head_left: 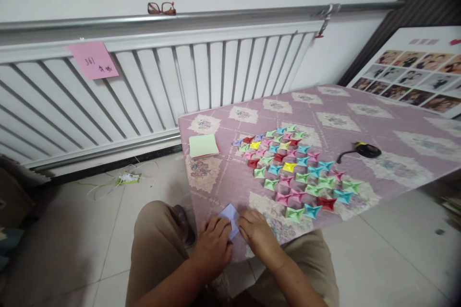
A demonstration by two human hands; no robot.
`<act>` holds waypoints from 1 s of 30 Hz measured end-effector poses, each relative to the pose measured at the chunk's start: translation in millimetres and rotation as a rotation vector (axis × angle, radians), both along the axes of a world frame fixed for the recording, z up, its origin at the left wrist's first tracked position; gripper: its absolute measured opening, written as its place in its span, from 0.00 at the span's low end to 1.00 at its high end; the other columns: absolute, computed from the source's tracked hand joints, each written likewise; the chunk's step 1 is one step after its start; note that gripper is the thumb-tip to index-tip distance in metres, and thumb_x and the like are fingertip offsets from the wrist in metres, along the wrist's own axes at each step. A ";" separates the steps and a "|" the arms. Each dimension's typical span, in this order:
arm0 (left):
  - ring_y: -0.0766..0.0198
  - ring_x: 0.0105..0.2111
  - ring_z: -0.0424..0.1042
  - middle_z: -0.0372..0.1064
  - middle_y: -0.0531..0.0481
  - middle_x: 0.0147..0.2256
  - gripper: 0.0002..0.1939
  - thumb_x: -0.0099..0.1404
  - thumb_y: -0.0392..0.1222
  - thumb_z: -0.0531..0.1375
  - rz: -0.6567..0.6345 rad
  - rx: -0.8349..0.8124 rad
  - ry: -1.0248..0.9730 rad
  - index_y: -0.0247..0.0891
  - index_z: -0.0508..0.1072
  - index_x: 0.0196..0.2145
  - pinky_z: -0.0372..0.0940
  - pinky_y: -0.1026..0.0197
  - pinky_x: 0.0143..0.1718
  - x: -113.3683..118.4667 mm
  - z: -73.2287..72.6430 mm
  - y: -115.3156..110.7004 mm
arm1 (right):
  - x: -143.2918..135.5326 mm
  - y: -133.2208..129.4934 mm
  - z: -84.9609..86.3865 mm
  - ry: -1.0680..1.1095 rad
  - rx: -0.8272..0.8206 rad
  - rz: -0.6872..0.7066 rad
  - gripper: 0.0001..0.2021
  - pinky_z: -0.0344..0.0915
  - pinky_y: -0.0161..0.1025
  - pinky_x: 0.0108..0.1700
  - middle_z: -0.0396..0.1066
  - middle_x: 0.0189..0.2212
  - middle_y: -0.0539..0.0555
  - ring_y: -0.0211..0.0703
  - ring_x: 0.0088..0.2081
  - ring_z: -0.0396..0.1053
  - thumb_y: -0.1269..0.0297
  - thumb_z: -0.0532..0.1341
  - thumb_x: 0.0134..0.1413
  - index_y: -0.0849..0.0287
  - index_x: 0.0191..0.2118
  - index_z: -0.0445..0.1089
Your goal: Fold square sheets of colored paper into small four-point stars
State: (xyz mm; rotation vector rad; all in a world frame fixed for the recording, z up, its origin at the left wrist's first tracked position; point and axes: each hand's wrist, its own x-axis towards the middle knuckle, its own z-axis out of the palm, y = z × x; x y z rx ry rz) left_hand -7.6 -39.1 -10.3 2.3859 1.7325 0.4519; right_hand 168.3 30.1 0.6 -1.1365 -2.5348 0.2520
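Note:
A small lilac sheet of origami paper [231, 213] lies near the front left edge of the table, with crease lines on it. My left hand [213, 244] covers its left side, fingers curled together and pressing it down. At its right corner my right hand [258, 234] has the fingertips closed on the paper's edge. The fingers partly hide the sheet. Just right of my hands stand several rows of small folded paper pieces [289, 167] in green, blue, pink, red and yellow. Further back on the left sits a stack of square paper [202, 146], pale green on top.
A flowered purple tablecloth [230, 182] covers the table. To the right lies a black and yellow object with a thin tail [367, 149]. A photo board [414, 72] stands at the far right. Behind is a white radiator [216, 72]; glasses [161, 8] rest on the pipe above.

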 end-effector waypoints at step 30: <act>0.53 0.57 0.56 0.60 0.49 0.57 0.24 0.65 0.47 0.55 -0.099 0.039 0.155 0.45 0.61 0.57 0.52 0.49 0.56 -4.8 -3.9 0.0 | -2.3 -38.5 -20.3 -0.003 0.114 -0.030 0.18 0.57 0.47 0.56 0.69 0.52 0.53 0.45 0.54 0.65 0.71 0.53 0.59 0.53 0.54 0.65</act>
